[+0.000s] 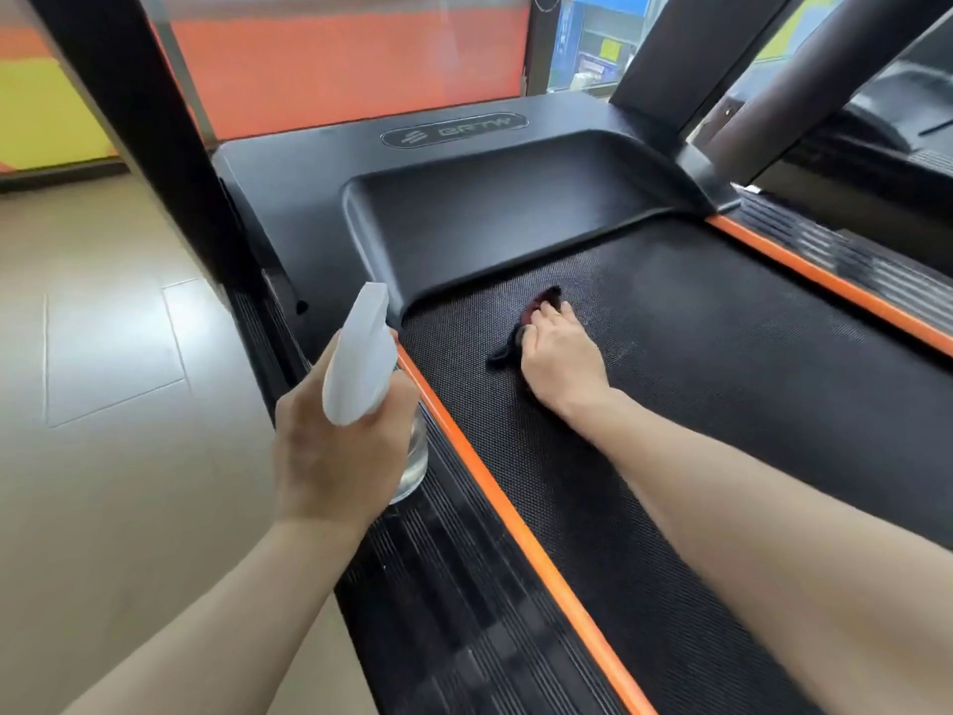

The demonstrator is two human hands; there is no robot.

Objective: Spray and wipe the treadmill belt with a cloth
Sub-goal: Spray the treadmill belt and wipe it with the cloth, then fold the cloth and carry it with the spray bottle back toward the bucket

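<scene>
A person's right hand (pixel 559 361) presses flat, fingers extended, on a small dark, soft crumpled cloth (pixel 521 327) at the front of the black textured rubber treadmill belt (pixel 722 379), just short of the black moulded plastic motor cover (pixel 490 209). The cloth, limp and light, looks likely to bunch and slide under the palm, so downward pressure over its middle, not a pinch at a corner, should keep it spread (only its edges show past the fingers). The left hand (pixel 335 446) grasps a clear plastic spray bottle with a white trigger head (pixel 361 358), fingers wrapped round its neck, held above the ribbed black side rail (pixel 464 585) beside the orange trim strip (pixel 515 528). The bottle appears light and rigid, possibly slick if wet; the neck under the trigger is the natural hold. Beige floor tiles (pixel 113 353) lie to the left.
</scene>
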